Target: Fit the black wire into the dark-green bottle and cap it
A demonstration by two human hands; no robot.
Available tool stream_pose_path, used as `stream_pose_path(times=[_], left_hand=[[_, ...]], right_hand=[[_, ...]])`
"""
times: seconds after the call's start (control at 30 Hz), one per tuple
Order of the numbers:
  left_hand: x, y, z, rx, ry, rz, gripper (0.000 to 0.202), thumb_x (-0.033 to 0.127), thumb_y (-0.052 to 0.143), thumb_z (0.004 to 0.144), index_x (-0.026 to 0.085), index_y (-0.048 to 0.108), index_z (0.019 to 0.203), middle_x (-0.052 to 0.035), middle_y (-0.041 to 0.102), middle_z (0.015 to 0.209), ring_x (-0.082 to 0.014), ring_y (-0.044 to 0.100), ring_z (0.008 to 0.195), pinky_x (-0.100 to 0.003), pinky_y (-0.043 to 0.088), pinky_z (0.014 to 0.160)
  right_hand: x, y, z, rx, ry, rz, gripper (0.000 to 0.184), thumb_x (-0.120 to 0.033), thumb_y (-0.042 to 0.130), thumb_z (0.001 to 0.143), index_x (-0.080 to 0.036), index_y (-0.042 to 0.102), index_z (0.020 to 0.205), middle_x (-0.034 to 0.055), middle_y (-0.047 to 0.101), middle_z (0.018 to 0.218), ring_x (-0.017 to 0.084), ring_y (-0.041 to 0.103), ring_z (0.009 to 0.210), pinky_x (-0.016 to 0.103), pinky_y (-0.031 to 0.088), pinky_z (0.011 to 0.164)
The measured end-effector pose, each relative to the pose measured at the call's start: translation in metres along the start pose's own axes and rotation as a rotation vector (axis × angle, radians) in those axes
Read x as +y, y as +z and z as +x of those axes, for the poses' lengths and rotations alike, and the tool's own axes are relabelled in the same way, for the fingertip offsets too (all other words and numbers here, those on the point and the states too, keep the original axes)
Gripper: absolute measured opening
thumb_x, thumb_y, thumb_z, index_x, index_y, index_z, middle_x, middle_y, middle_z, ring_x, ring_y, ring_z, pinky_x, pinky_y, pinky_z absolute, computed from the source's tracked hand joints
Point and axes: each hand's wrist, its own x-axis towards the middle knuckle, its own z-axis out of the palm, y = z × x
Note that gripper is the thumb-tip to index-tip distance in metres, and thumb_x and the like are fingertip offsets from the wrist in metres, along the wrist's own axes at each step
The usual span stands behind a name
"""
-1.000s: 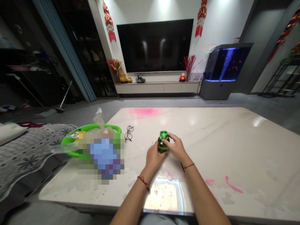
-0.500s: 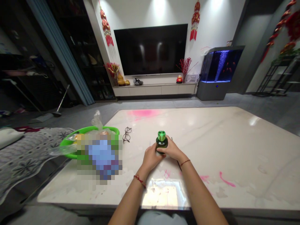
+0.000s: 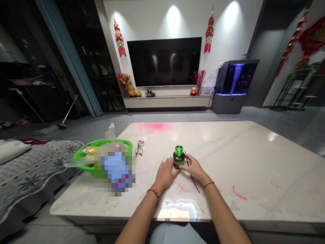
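Note:
A small dark green glass bottle (image 3: 178, 162), with the look of a perfume bottle, stands upright on the pale marble-patterned table (image 3: 223, 145). Its shiny green ribbed cap (image 3: 179, 150) is on top. My right hand (image 3: 195, 168) curves about the bottle's right side, thumb at the front and fingertips behind, holding it. To the left of the bottle my left hand (image 3: 165, 173) lies flat on the table, fingers stretched out, holding nothing. A thin dark stick-like thing (image 3: 195, 183) runs beneath my right hand, partly hidden by it.
Left on the table is a green basket (image 3: 77, 153) with plastic bags, beside a blurred-out blue item (image 3: 116, 168). Eyeglasses (image 3: 139, 148) lie behind it. Pink smears (image 3: 238, 193) mark the tabletop. Farther off are a television (image 3: 165, 62) and a fish tank (image 3: 236, 79).
My left hand has come away from the bottle and flattened on the table. My right hand's grip has loosened somewhat, showing more of the bottle. The view has tilted up slightly.

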Motion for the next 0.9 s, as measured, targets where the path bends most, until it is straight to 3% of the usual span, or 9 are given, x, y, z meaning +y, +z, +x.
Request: stream_pose_path(times=[0.1,0.2,0.3,0.47,0.67,0.9], left_hand=[[0.001,-0.002,-0.006,0.116,-0.02,-0.085,0.05,0.04,0.053,0.079,0.02,0.045,0.124,-0.0115,0.053,0.127,-0.0251,0.048,0.119,-0.041,0.033,0.102],[0.0,-0.005,-0.012,0.149,-0.048,-0.238,0.029,0.031,0.044,0.084,0.021,0.055,0.11,-0.0062,0.064,0.11,-0.0189,0.059,0.103,-0.033,0.044,0.092],[0.001,-0.007,-0.017,0.152,-0.098,-0.305,0.027,0.026,0.043,0.084,0.022,0.058,0.106,-0.0049,0.065,0.109,-0.0183,0.061,0.102,-0.034,0.045,0.092],[0.006,-0.007,-0.021,0.116,-0.073,-0.384,0.039,0.024,0.046,0.082,0.026,0.05,0.121,-0.0018,0.065,0.113,-0.018,0.059,0.106,-0.035,0.044,0.095],[0.002,-0.005,-0.021,0.105,-0.028,-0.398,0.046,0.018,0.045,0.08,0.024,0.047,0.126,-0.001,0.063,0.117,-0.0164,0.057,0.11,-0.034,0.043,0.098],[0.002,-0.004,-0.022,0.113,-0.012,-0.365,0.05,0.009,0.044,0.075,0.024,0.051,0.123,-0.0002,0.062,0.118,-0.0156,0.057,0.109,-0.032,0.043,0.099]], right_hand=[[0.006,-0.01,-0.007,-0.015,-0.028,-0.008,0.05,-0.024,0.07,0.059,-0.019,0.059,0.108,0.0089,0.061,0.114,0.023,0.055,0.108,0.044,0.036,0.099],[0.013,-0.013,-0.01,0.002,-0.036,-0.044,0.045,-0.021,0.068,0.059,-0.019,0.062,0.104,0.0082,0.064,0.108,0.023,0.057,0.104,0.046,0.036,0.098],[0.017,-0.007,-0.011,0.043,-0.05,-0.071,0.046,-0.02,0.066,0.06,-0.019,0.062,0.105,0.0083,0.064,0.108,0.023,0.057,0.105,0.046,0.037,0.098],[0.02,0.004,-0.012,0.064,-0.04,-0.095,0.049,-0.016,0.057,0.062,-0.02,0.059,0.11,0.0087,0.063,0.112,0.023,0.057,0.106,0.045,0.036,0.1],[0.022,0.001,-0.014,0.046,-0.004,-0.062,0.056,-0.013,0.051,0.061,-0.02,0.056,0.116,0.0076,0.062,0.115,0.022,0.056,0.109,0.043,0.036,0.1],[0.021,0.002,-0.016,0.039,-0.028,-0.112,0.052,-0.013,0.05,0.061,-0.02,0.059,0.112,0.0071,0.061,0.115,0.022,0.054,0.109,0.041,0.035,0.101]])
